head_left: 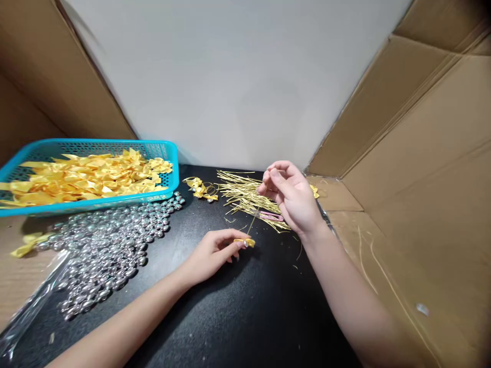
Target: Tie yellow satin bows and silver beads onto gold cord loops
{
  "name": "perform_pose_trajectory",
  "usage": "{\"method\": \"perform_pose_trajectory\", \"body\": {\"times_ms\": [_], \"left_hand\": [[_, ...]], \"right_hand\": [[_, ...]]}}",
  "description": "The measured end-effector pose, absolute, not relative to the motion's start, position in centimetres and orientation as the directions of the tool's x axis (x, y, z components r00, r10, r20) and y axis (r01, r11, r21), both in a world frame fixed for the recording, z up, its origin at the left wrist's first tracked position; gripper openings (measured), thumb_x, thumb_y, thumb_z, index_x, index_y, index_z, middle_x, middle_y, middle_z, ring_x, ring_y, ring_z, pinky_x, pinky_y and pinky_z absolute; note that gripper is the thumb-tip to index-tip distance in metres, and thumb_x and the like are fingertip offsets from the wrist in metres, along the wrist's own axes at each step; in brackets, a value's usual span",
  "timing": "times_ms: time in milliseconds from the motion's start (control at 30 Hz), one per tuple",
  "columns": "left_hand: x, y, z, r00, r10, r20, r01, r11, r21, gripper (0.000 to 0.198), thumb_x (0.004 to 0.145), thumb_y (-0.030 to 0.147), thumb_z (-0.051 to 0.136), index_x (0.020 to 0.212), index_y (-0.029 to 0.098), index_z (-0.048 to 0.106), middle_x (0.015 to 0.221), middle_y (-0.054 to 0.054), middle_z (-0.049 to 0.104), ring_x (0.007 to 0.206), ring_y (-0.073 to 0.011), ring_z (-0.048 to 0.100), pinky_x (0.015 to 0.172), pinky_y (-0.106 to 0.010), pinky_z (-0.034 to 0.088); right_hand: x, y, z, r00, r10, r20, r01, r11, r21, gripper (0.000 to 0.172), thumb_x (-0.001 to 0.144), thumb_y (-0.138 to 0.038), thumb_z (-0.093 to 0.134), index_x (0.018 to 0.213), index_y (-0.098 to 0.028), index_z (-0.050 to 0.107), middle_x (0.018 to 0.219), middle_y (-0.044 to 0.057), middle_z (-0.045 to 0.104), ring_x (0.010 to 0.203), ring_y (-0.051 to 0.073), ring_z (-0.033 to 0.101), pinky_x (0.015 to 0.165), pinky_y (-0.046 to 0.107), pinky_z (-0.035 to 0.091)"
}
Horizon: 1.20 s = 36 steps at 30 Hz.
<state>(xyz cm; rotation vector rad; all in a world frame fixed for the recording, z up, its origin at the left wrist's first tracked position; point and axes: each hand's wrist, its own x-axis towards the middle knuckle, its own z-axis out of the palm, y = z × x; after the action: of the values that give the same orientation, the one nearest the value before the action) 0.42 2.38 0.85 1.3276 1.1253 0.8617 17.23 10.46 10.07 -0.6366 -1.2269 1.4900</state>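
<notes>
My left hand [220,251] is closed, its thumb and fingers pinching a small yellow ribbon bow [250,242] with a silver bead [245,244] at its middle. From the bow a thin gold cord [252,225] runs up towards my right hand [289,197]. That hand is raised above the table, fingertips pinched together at the cord's upper end, though the very end is hard to make out. Behind and below it lies a loose pile of cut gold cords [241,191], with pink-handled thread snips [270,216] on top.
A blue basket [174,168] of yellow bows stands at the back left. Many silver beads [111,250] spread in front of it, beside clear plastic [34,301]. Several beaded bows [201,189] lie near the white back wall [238,76]. Cardboard [414,153] borders the black table [230,327].
</notes>
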Motion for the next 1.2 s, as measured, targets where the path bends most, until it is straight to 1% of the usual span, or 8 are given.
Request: {"method": "perform_pose_trajectory", "body": {"times_ms": [133, 267, 433, 600, 733, 900, 1033, 1200], "left_hand": [[1.1, 2.3, 0.4, 0.292, 0.927, -0.235, -0.05, 0.26, 0.964, 0.018, 0.08, 0.025, 0.061, 0.092, 0.015, 0.07, 0.072, -0.003, 0.067, 0.061, -0.0131, 0.059, 0.054, -0.022, 0.047], [1.5, 2.3, -0.1, 0.317, 0.897, -0.309, -0.206, 0.383, 0.901, 0.02, 0.076, 0.022, 0.059, 0.093, 0.015, 0.069, 0.088, -0.009, 0.072, 0.059, -0.0129, 0.062, 0.05, -0.022, 0.048], [1.6, 2.4, -0.6, 0.344, 0.879, -0.33, -0.306, 0.437, 0.846, 0.021, 0.077, 0.029, 0.067, 0.087, 0.012, 0.073, 0.098, -0.014, 0.074, 0.061, -0.0118, 0.064, 0.05, -0.019, 0.048], [1.5, 2.4, -0.7, 0.363, 0.859, -0.362, -0.387, 0.492, 0.78, 0.024, 0.075, 0.034, 0.075, 0.086, 0.012, 0.073, 0.092, -0.012, 0.076, 0.059, -0.0105, 0.065, 0.05, -0.018, 0.05], [1.5, 2.4, -0.6, 0.364, 0.847, -0.387, -0.39, 0.517, 0.762, 0.028, 0.072, 0.033, 0.08, 0.089, 0.013, 0.073, 0.087, -0.009, 0.077, 0.06, -0.0101, 0.068, 0.054, -0.018, 0.051], [1.3, 2.3, -0.6, 0.378, 0.83, -0.411, -0.367, 0.542, 0.756, 0.036, 0.062, 0.025, 0.088, 0.093, 0.015, 0.072, 0.089, -0.006, 0.079, 0.07, -0.0122, 0.073, 0.065, -0.019, 0.054], [1.3, 2.2, -0.6, 0.379, 0.828, -0.413, -0.361, 0.543, 0.758, 0.038, 0.066, 0.028, 0.086, 0.098, 0.016, 0.069, 0.092, -0.007, 0.079, 0.076, -0.0142, 0.074, 0.069, -0.02, 0.055], [1.5, 2.0, -0.6, 0.396, 0.845, -0.358, -0.278, 0.482, 0.831, 0.034, 0.074, 0.032, 0.079, 0.099, 0.015, 0.065, 0.095, -0.008, 0.079, 0.069, -0.0129, 0.073, 0.064, -0.021, 0.055]], "right_hand": [[16.7, 10.7, 9.4, -0.3, 0.933, 0.2, -0.413, 0.062, -0.909, 0.014, 0.081, -0.029, 0.066, 0.083, -0.022, 0.054, 0.068, -0.004, 0.063, 0.051, 0.006, 0.053, 0.053, 0.02, 0.045], [16.1, 11.5, 8.7, -0.313, 0.936, 0.158, -0.45, 0.001, -0.893, 0.01, 0.083, -0.026, 0.063, 0.082, -0.021, 0.054, 0.062, -0.005, 0.06, 0.045, 0.004, 0.043, 0.05, 0.02, 0.039], [15.9, 12.8, 8.1, -0.324, 0.942, 0.09, -0.445, -0.067, -0.893, 0.008, 0.087, -0.021, 0.058, 0.081, -0.021, 0.052, 0.058, -0.007, 0.054, 0.044, 0.004, 0.035, 0.048, 0.02, 0.035], [15.8, 13.3, 7.6, -0.342, 0.938, 0.06, -0.438, -0.103, -0.893, 0.01, 0.088, -0.016, 0.053, 0.079, -0.019, 0.052, 0.055, -0.007, 0.055, 0.042, 0.004, 0.034, 0.047, 0.02, 0.034], [15.8, 13.2, 7.4, -0.336, 0.942, 0.012, -0.411, -0.135, -0.901, 0.012, 0.088, -0.013, 0.052, 0.078, -0.019, 0.051, 0.054, -0.007, 0.055, 0.041, 0.004, 0.035, 0.047, 0.02, 0.033], [15.9, 13.3, 7.3, -0.328, 0.944, 0.008, -0.4, -0.131, -0.907, 0.012, 0.089, -0.014, 0.052, 0.078, -0.019, 0.052, 0.053, -0.007, 0.055, 0.041, 0.004, 0.035, 0.048, 0.02, 0.034], [15.8, 13.3, 7.2, -0.321, 0.947, 0.006, -0.387, -0.125, -0.913, 0.013, 0.09, -0.014, 0.052, 0.078, -0.019, 0.052, 0.054, -0.007, 0.054, 0.042, 0.004, 0.034, 0.047, 0.02, 0.033], [15.7, 13.4, 7.2, -0.278, 0.958, -0.074, -0.417, -0.19, -0.889, 0.018, 0.09, -0.011, 0.051, 0.074, -0.018, 0.052, 0.051, -0.007, 0.049, 0.042, 0.004, 0.031, 0.046, 0.018, 0.029]]}}
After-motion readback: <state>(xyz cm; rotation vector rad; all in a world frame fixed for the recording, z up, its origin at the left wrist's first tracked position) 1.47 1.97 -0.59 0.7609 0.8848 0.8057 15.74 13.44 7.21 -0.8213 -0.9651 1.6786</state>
